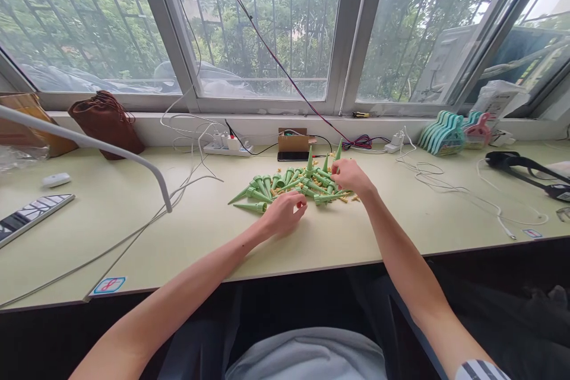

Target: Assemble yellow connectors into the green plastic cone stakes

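A pile of green plastic cone-shaped spikes (267,183) with ribbed, cap-like wide ends lies on the table. Small tan pegs (348,198) are scattered among them. My right hand (352,176) is at the pile's right side, its fingers closed at the lower end of an upright green spike (339,149); the grip itself is partly hidden. At the pile's front edge, my left hand (285,214) rests low with curled fingers pinched together. Whatever it may hold is too small to make out. Another green spike (310,163) stands point up in the pile.
Behind the pile are a small cardboard box (294,141) and a dark phone (293,156). White cables (178,191) cross the left side near a grey curved rod (146,163). Teal hangers (443,132) and a black headset (525,166) lie right; a brown pouch (105,124) stands left.
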The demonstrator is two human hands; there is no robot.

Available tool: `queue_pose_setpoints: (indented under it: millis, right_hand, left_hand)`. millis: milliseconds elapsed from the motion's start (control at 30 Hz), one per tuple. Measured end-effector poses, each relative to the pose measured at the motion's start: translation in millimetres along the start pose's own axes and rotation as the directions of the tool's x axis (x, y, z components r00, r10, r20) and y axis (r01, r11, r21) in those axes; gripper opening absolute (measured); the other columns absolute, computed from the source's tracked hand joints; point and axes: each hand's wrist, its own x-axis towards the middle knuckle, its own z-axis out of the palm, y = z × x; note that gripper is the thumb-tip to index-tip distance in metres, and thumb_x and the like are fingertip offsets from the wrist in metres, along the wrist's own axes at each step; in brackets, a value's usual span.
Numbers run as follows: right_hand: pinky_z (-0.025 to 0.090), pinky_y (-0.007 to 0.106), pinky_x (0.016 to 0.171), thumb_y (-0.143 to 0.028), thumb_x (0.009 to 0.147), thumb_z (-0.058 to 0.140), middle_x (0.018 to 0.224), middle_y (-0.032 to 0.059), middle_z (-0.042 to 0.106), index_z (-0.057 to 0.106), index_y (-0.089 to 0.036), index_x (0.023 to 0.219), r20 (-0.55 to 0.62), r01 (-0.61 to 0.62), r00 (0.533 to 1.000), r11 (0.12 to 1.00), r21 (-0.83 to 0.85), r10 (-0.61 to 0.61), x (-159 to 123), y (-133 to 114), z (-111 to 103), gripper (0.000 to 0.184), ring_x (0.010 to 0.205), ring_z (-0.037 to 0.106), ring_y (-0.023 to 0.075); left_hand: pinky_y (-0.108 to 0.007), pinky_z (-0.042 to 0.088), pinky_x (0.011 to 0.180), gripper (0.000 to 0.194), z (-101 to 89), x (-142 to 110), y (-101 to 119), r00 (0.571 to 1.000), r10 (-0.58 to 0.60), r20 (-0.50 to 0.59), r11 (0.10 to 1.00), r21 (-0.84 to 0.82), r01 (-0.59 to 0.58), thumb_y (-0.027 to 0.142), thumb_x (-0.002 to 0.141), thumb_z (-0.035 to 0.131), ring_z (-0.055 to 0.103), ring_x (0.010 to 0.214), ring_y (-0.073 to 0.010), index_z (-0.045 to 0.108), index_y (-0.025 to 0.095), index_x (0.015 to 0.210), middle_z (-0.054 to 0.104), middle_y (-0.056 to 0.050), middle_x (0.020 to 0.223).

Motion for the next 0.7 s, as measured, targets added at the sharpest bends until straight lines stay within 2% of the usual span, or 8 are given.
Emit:
queue_pose_setpoints:
  millis: [100, 267, 467, 700]
  right_hand:
    - [0.045, 0.022, 0.058, -0.003, 0.073, 0.062, 0.081, 0.0082, 0.072, 0.073, -0.011, 0.092, 0.020, -0.071, 0.997, 0.994, -0.081, 0.073, 7, 28, -7, 0.023, 0.062, 0.064, 0.0141]
    - [0.046, 0.021, 0.054, 0.003, 0.062, 0.064, 0.100, 0.0115, 0.073, 0.076, -0.012, 0.096, 0.114, -0.094, 0.988, 0.989, -0.116, 0.107, 16, 57, 0, 0.039, 0.071, 0.066, 0.0160]
    - [0.045, 0.020, 0.057, 0.002, 0.058, 0.069, 0.106, 0.0105, 0.073, 0.077, -0.014, 0.097, 0.153, -0.065, 0.984, 0.981, -0.182, 0.093, 20, 63, 7, 0.043, 0.084, 0.067, 0.0190]
    - [0.045, 0.021, 0.056, 0.002, 0.058, 0.069, 0.099, 0.0074, 0.074, 0.078, -0.016, 0.096, 0.214, -0.107, 0.965, 0.972, -0.211, 0.153, 17, 64, 5, 0.043, 0.075, 0.066, 0.0168]
  left_hand:
    - [-0.028, 0.042, 0.065, 0.018, 0.6, -1, 1, 0.999, 0.015, 0.038, 1.000, -0.018, -0.014, 0.026, 0.092, 0.052, 0.056, 0.063, -0.0131, 0.066, 0.018, 0.086, 0.067, -0.003, 0.084]
    - [-0.027, 0.040, 0.062, 0.018, 1.0, -2, 2, 0.998, 0.009, 0.064, 1.000, -0.022, -0.007, 0.028, 0.093, 0.052, 0.055, 0.062, -0.0121, 0.066, 0.019, 0.090, 0.067, -0.003, 0.085]
    - [-0.026, 0.038, 0.058, 0.018, 1.4, -3, 0, 0.997, 0.012, 0.076, 1.000, -0.009, -0.012, 0.028, 0.093, 0.052, 0.055, 0.061, -0.0122, 0.066, 0.019, 0.086, 0.066, -0.003, 0.084]
    - [-0.027, 0.039, 0.061, 0.019, -0.1, -3, 2, 0.996, 0.029, 0.088, 1.000, -0.011, -0.028, 0.026, 0.092, 0.052, 0.054, 0.063, -0.0124, 0.066, 0.018, 0.083, 0.065, -0.003, 0.082]
